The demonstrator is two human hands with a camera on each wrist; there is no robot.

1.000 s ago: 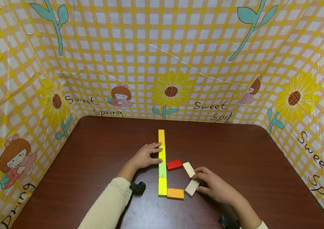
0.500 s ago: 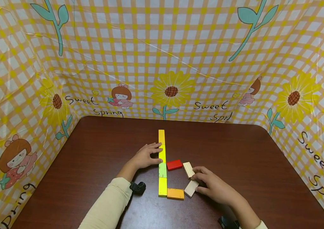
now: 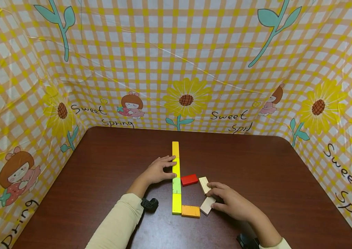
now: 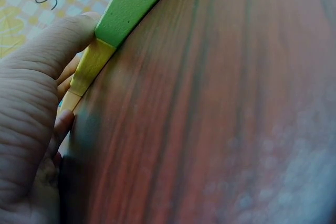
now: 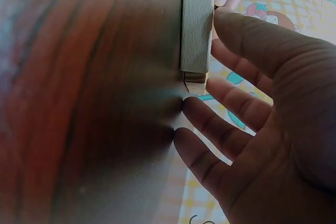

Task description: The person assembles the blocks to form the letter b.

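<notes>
A straight column of flat domino-like blocks runs away from the person: a yellow block (image 3: 176,204), a green block (image 3: 176,185), another yellow block (image 3: 177,168) and an amber block (image 3: 175,149). My left hand (image 3: 155,173) rests its fingertips on the farther yellow block, its thumb by the joint with the green one. To the right, two plain wooden blocks (image 3: 203,184) (image 3: 206,206) lie tilted, nearly meeting in a point. My right hand (image 3: 233,204) touches both, fingertips at the far one, thumb at the near one; its other fingers hang relaxed in the right wrist view.
A red block (image 3: 189,180) extends right from the green block. An orange block (image 3: 191,211) lies at the column's near end, close to the nearer wooden block. The dark brown table (image 3: 113,152) is enclosed by a checked, flower-printed cloth (image 3: 151,62).
My right hand has shifted slightly to the left, and the nearer wooden block has slid a little left with it, toward the orange block. The left hand stays in place.
</notes>
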